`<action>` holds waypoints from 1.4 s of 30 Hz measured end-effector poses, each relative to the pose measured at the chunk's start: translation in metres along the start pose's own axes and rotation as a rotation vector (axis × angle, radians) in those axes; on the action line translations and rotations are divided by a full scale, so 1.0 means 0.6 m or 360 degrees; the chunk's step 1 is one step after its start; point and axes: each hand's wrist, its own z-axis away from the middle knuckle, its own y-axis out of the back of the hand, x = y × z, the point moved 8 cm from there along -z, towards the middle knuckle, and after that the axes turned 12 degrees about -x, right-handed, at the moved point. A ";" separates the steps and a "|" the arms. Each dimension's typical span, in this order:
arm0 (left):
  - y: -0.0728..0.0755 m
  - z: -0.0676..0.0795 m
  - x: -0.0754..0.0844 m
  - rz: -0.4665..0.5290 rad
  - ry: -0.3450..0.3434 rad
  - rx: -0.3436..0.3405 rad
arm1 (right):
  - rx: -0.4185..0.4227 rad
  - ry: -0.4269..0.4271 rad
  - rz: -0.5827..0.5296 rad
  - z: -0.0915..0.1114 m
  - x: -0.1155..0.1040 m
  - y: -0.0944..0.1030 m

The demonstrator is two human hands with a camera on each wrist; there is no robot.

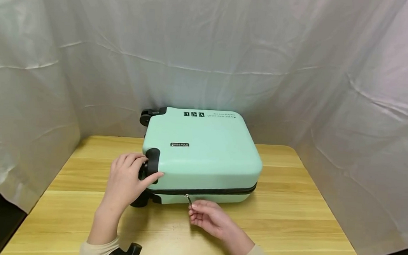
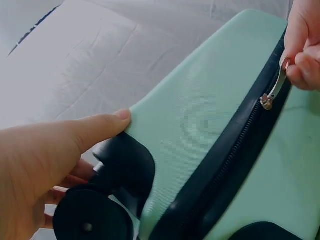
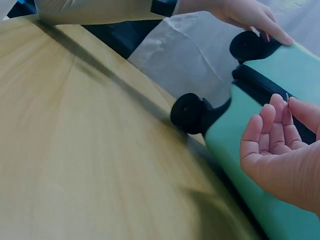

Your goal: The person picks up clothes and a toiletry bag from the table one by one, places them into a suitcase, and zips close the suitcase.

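Note:
A mint-green hard-shell suitcase lies flat on the wooden table, its wheels to the left. My left hand grips its near left corner at a black wheel, thumb on the shell and fingers behind the wheel, partly hidden. At the near side, my right hand pinches the metal zipper pull between thumb and fingertips. The black zipper band runs along the suitcase's side, and its teeth look closed left of the slider in the left wrist view.
Bare wood of the table shows around the suitcase. Pale grey curtains hang behind it and at both sides. Another black wheel sticks out at the far left corner.

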 end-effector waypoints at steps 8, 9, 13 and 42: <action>0.021 0.004 0.010 0.0271 -0.0118 0.0059 | -0.0117 0.0102 0.0113 0.028 -0.043 -0.005; 0.021 0.004 0.011 0.0291 -0.0126 0.0049 | -0.0123 0.0117 0.0125 0.031 -0.049 -0.005; 0.021 0.005 0.020 0.0382 -0.0155 0.0009 | -0.0143 0.0197 0.0197 0.044 -0.076 -0.010; -0.040 0.022 0.138 0.0957 -0.0521 -0.0625 | 0.0006 0.0713 0.1081 0.126 -0.282 -0.021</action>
